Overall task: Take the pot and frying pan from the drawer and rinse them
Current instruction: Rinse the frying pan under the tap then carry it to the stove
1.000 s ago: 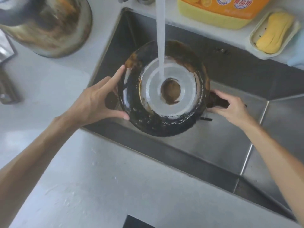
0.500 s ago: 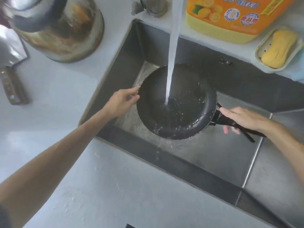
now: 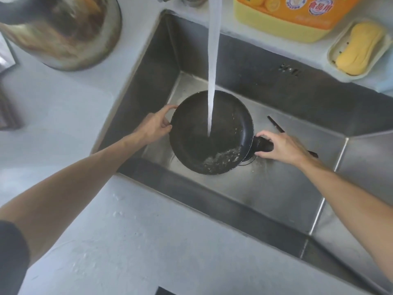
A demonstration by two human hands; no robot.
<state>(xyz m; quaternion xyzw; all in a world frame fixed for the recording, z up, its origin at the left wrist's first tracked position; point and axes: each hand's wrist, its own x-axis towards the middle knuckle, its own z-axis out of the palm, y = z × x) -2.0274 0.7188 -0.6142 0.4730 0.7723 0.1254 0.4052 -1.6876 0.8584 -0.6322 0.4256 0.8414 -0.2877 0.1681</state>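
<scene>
The black frying pan (image 3: 197, 133) is held inside the steel sink (image 3: 265, 184), its inner side facing up and tilted so water pools at its near right edge. A stream of tap water (image 3: 212, 60) falls into the pan's middle. My left hand (image 3: 156, 126) grips the pan's left rim. My right hand (image 3: 280, 145) is closed around the black handle at the pan's right. The metal pot (image 3: 63, 33) stands on the counter at the top left, partly cut off by the frame.
A yellow and orange detergent bottle (image 3: 287, 15) stands behind the sink. Beside it a soap dish (image 3: 333, 54) holds a yellow bar of soap (image 3: 359, 50). A dark stick (image 3: 276, 126) lies on the sink floor behind my right hand. White counter (image 3: 127, 241) surrounds the sink.
The pan went from underside up to inner side up under the stream, then dropped lower in the sink. My left hand shifted along the left rim; my right stayed on the handle.
</scene>
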